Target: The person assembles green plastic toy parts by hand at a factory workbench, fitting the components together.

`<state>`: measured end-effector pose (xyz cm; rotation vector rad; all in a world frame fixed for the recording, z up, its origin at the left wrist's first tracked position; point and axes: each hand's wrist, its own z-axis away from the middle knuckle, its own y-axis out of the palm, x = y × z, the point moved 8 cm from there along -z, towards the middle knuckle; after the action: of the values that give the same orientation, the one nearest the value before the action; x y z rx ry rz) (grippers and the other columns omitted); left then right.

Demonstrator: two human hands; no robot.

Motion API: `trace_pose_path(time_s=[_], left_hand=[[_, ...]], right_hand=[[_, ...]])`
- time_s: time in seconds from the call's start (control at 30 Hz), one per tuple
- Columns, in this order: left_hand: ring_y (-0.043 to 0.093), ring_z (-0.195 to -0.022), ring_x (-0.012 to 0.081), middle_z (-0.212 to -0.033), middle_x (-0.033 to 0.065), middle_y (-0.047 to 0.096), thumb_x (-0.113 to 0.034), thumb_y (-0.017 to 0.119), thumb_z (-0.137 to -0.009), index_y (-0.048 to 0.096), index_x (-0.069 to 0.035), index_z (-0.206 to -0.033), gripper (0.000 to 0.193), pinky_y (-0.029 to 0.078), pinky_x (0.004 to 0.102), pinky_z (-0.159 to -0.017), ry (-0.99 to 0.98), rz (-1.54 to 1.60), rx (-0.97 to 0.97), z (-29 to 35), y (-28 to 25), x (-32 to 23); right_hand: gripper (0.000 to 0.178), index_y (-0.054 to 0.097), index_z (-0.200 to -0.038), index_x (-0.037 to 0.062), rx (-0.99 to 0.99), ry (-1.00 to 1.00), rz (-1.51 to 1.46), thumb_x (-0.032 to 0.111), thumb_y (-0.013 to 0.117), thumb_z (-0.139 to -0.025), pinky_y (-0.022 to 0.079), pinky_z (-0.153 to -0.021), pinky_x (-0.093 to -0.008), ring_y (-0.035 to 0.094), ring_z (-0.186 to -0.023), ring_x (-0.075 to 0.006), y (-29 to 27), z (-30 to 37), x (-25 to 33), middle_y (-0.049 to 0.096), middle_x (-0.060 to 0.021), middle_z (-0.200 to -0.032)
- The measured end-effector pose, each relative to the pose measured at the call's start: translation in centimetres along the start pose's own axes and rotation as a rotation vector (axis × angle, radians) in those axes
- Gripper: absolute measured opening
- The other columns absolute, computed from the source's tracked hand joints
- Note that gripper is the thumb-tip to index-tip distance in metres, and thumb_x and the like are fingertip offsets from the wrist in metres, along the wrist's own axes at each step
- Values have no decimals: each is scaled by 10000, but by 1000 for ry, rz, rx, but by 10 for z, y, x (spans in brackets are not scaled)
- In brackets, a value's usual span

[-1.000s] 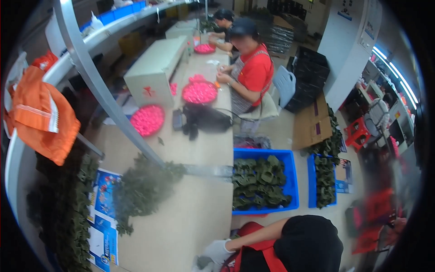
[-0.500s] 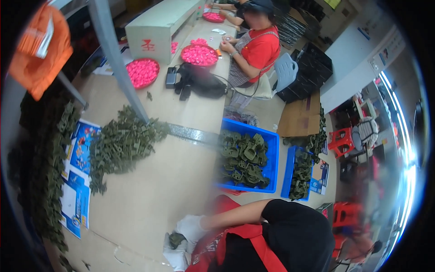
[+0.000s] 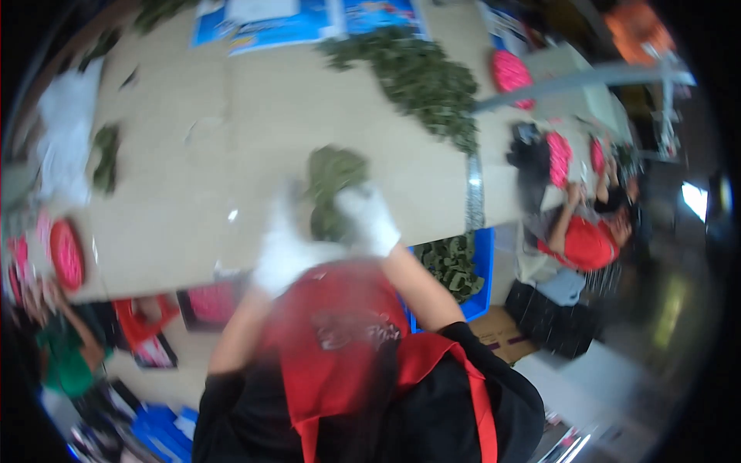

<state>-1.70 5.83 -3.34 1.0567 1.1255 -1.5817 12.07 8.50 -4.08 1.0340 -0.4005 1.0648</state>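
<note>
An olive-green moulded plastic part (image 3: 337,171), smeared by motion, is over the table in front of me. My right hand (image 3: 369,220), in a white glove, has its fingers closed on the part's right side. My left hand (image 3: 289,251), also gloved in white, is on the part's left with its fingers apart; its thumb points toward the part's lower end. Blur hides whether that thumb touches it. Beyond my hands, a heap of similar green parts (image 3: 428,85) lies on the table (image 3: 177,170).
At my right, a blue crate (image 3: 485,285) holds green parts below the table edge. A grey metal post (image 3: 571,79) crosses the far right. Red dishes of pink pieces (image 3: 68,255) stand on both sides. Co-workers sit left, in green (image 3: 69,366), and right, in red (image 3: 583,243).
My view has swung left, and my body now faces the table squarely. Both hands, formerly close together at the lower edge around a green part, are now farther apart over the table.
</note>
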Motion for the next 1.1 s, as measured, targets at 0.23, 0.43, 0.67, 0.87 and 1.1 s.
trace_pose_path(time_s=[0.23,0.43,0.67,0.87,1.1], left_hand=[[550,-1125,349,-1238,159,534,-308,783,-644,483,0,-1300,784,436,420,-984,-231,-242,73,28,-41,-1],[517,-1174,386,-1296,174,509,-410,789,-609,488,-61,-1331,857,433,449,-994,-404,-456,254,57,-79,-11],[597,-1129,295,-1237,156,598,-476,852,-584,467,-63,-1351,953,468,388,-965,-179,-64,57,51,-106,-4],[641,-1057,281,-1122,151,665,-347,818,-669,552,-37,-1227,691,497,348,-912,-164,96,18,50,-113,31],[608,-1072,282,-1179,157,586,-307,863,-605,491,-18,-1299,839,465,350,-960,-283,-102,116,29,-151,40]], right_hand=[[758,507,-1332,-11,157,-465,217,267,816,-698,421,-1005,-344,553,-1166,-207,58,-1,42,572,-113,-1262],[980,541,-1311,34,652,-424,1175,258,927,-438,403,-1014,-364,547,-1165,-271,130,13,37,563,-122,-1251],[997,501,-1331,51,440,-336,1244,367,901,-475,412,-1029,-413,525,-1190,-362,158,15,5,547,-167,-1278],[794,629,-1142,50,295,-269,1217,395,895,-478,524,-878,-390,671,-964,-315,162,14,-16,684,-164,-1043],[493,627,-1088,21,157,-140,844,148,848,-665,527,-815,-299,646,-894,-145,145,-32,-51,690,-79,-1007]])
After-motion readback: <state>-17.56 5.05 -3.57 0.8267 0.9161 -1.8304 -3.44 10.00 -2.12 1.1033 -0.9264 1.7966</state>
